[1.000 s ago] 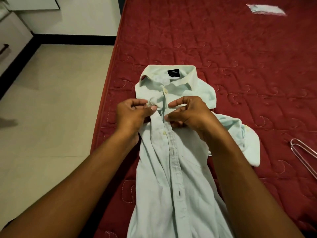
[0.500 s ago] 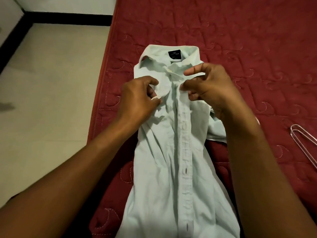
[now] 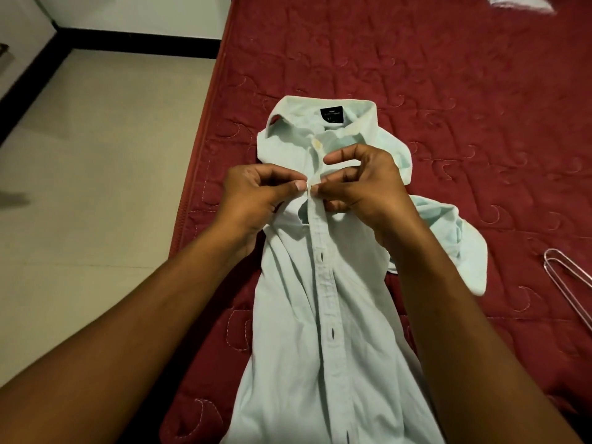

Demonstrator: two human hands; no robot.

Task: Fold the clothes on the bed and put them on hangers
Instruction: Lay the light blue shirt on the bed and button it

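Left hand (image 3: 253,195), right hand (image 3: 365,184) pinch shirt (image 3: 320,331); button obscured.

1. The shirt (image 3: 320,315) is a plain pale mint.
2. Its neck label (image 3: 333,115) is black, with pale lettering too small to read.
3. The top button (image 3: 317,143) is cream, and the collar band beside it has a faint yellowish tinge.
4. The bed (image 3: 448,91) is deep red, quilted with lighter stitched curls.
5. The hanger (image 3: 549,256) is silvery with a pinkish sheen.
6. The floor (image 3: 96,155) is plain beige; the skirting (image 3: 137,52) is black.
7. A white patch (image 3: 519,1) at the far edge, perhaps cloth, is blurred.
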